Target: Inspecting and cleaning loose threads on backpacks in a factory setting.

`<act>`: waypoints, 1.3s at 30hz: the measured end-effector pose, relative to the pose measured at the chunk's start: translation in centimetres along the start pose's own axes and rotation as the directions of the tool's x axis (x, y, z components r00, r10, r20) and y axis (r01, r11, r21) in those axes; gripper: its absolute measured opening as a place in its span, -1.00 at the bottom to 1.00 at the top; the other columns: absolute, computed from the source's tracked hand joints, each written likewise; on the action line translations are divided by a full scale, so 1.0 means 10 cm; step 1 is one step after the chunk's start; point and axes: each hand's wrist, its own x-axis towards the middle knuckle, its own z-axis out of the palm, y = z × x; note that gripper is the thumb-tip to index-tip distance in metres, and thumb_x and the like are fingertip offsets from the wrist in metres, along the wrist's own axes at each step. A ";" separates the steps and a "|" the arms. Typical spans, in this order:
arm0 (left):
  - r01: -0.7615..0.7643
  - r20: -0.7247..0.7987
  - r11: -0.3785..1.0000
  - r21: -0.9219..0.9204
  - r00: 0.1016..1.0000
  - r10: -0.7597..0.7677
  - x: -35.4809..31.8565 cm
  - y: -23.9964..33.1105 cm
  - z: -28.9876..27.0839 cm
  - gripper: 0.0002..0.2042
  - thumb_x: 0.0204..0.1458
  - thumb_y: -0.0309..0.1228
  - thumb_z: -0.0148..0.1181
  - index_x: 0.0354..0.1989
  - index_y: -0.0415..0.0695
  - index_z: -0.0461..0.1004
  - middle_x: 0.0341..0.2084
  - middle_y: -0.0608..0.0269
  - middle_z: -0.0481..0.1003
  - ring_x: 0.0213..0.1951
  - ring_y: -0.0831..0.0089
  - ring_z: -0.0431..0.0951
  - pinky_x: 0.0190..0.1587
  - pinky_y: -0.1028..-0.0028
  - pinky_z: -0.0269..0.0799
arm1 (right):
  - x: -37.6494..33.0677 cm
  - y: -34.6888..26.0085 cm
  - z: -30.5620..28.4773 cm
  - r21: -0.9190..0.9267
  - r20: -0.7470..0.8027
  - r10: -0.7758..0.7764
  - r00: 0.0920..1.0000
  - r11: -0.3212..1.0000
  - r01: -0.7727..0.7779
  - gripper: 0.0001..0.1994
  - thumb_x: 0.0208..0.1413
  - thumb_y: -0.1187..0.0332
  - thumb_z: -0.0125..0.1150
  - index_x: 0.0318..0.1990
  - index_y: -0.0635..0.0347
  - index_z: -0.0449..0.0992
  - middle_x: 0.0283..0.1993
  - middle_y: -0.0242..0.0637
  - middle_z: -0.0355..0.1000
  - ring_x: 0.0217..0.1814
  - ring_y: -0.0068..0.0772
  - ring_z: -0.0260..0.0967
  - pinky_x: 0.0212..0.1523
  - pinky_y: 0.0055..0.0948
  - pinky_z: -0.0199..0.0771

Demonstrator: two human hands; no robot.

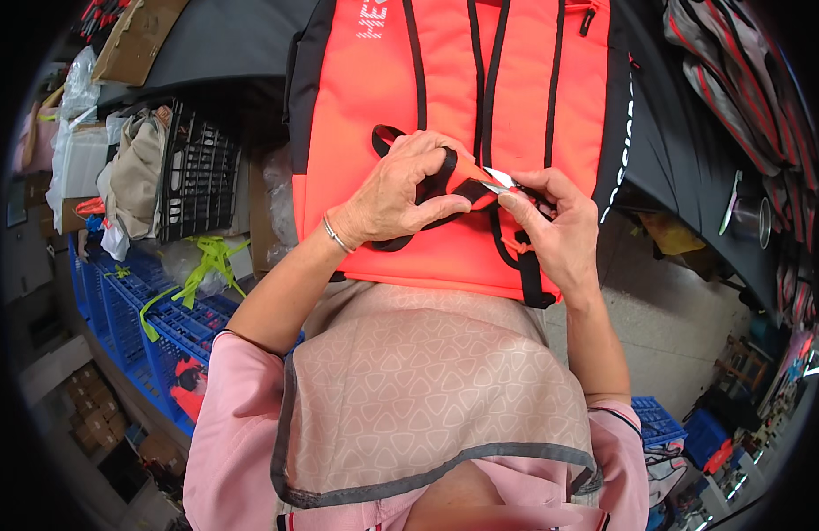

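A bright orange-red backpack with black side panels lies in front of me, its shoulder straps facing up. My left hand grips the lower end of a shoulder strap, where black webbing folds over between thumb and fingers. From the right, my right hand holds a small pair of thread snips. Their pointed metal blades are at the strap end, close to my left thumb. A loose black webbing end hangs at the bag's lower right corner. Part of the snips' handle is hidden by my fingers.
The bag rests on a dark-covered table. At left stand a black plastic crate and blue crates with yellow-green strips on top. A metal cup sits on the right, near stacked grey-and-red bags. A patterned apron covers my lap.
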 end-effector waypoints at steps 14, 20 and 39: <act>0.134 0.012 0.969 -0.209 0.991 -0.134 -0.02 0.00 0.03 -0.70 0.00 -0.25 0.37 -0.16 -0.14 0.53 -0.17 0.21 0.45 -0.07 0.25 0.41 0.07 0.29 0.26 | 0.09 0.13 -0.09 0.495 0.145 0.200 0.969 0.833 -0.246 -0.78 0.14 0.43 0.33 -0.11 0.33 0.53 -0.28 -0.34 0.55 -0.26 -0.69 0.45 -0.18 -0.68 0.43; 0.133 -0.028 0.966 -0.223 0.989 -0.143 -0.01 0.04 0.03 -0.72 -0.01 -0.29 0.38 -0.17 -0.13 0.55 -0.20 0.21 0.46 -0.07 0.25 0.43 0.06 0.30 0.30 | -0.07 -0.05 -0.06 -0.027 -0.123 -0.036 0.992 0.999 0.033 -0.79 0.10 0.39 0.37 -0.18 0.32 0.58 -0.33 -0.35 0.57 -0.35 -0.61 0.47 -0.30 -0.59 0.45; 0.146 -0.053 0.971 -0.188 0.986 -0.158 0.00 0.05 0.06 -0.70 -0.04 -0.28 0.40 -0.18 -0.15 0.55 -0.22 0.17 0.45 -0.11 0.23 0.43 0.02 0.31 0.32 | -0.08 0.07 0.09 -0.620 -0.108 -0.567 0.817 0.681 0.391 -0.82 -0.03 0.39 0.44 -0.32 0.25 0.58 -0.42 -0.25 0.55 -0.50 -0.40 0.46 -0.49 -0.45 0.43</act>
